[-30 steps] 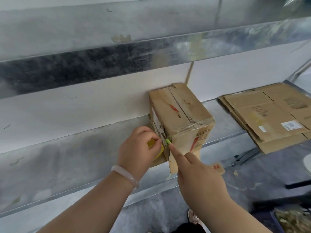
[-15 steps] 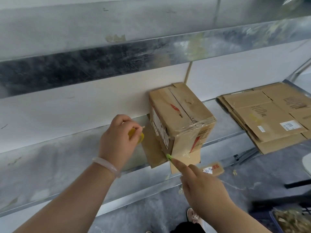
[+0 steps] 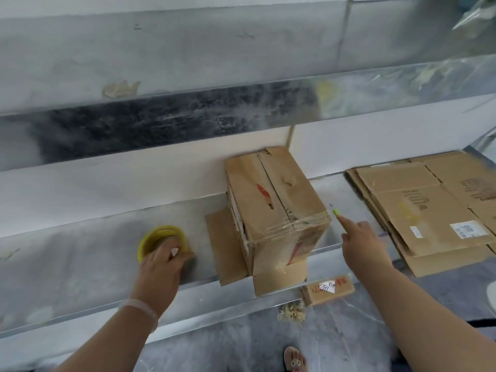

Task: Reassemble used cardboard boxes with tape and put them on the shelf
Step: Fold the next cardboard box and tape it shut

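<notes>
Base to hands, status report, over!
Left hand grips tape roll on shelf. Right hand empty, pointing beside box. Box taped, flaps loose. Flat cardboard lies apart.

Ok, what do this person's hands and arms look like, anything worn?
Both forearms are bare, with no sleeves or gloves. The left wrist carries a pale, translucent bangle. The right hand has a long lime-green nail on its index finger; the left hand shows a pale pointed nail.
</notes>
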